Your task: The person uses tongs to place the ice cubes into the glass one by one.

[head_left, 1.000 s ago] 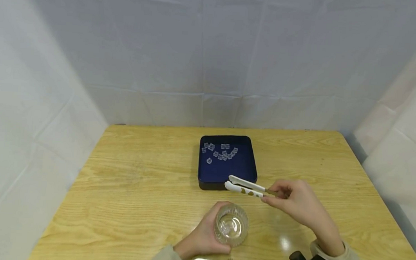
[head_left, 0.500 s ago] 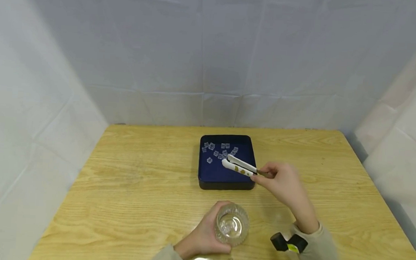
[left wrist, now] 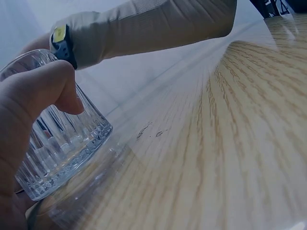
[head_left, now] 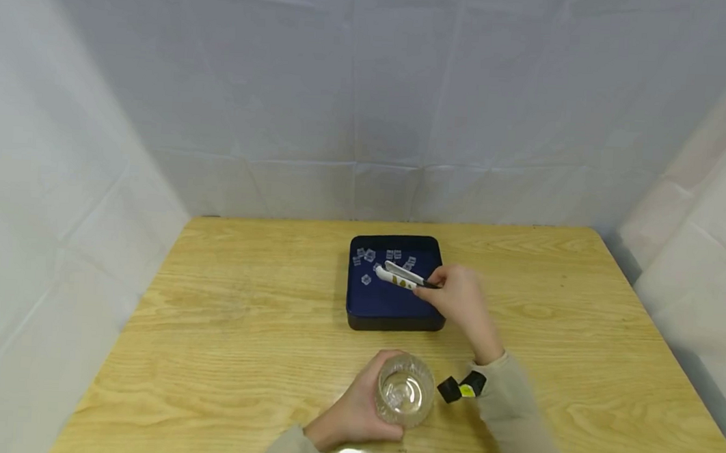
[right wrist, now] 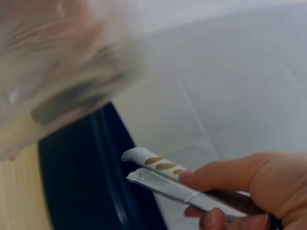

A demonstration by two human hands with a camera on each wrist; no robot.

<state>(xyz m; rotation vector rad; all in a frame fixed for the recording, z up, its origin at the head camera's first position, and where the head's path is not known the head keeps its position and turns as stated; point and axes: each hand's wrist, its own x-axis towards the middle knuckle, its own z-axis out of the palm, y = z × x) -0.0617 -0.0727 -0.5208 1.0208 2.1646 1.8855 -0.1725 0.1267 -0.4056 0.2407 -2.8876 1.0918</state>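
Note:
My left hand [head_left: 353, 409] is wrapped round a clear ribbed glass tumbler [head_left: 405, 391] that stands upright on the table near its front edge. Thumb and glass wall show up close in the left wrist view. With thumb and fingers my right hand [head_left: 460, 305] pinches small white tongs [head_left: 397, 277] with gold marks, their tips pointing left over the dark blue tray [head_left: 389, 310]. The tong arms are spread a little, with no cube visible between them in the right wrist view. Several small clear cubes [head_left: 366, 280] lie in the tray, some hidden behind the tongs.
The light wood table [head_left: 228, 329] carries the tray near its middle, just beyond the tumbler. White cloth [head_left: 283, 99] hangs behind the table and at both sides. My right forearm crosses the front right of the table, beside the tumbler.
My right hand has moved forward and left, bringing the tongs from the tray's front right corner to over the cubes. My left hand and the tumbler have stayed put.

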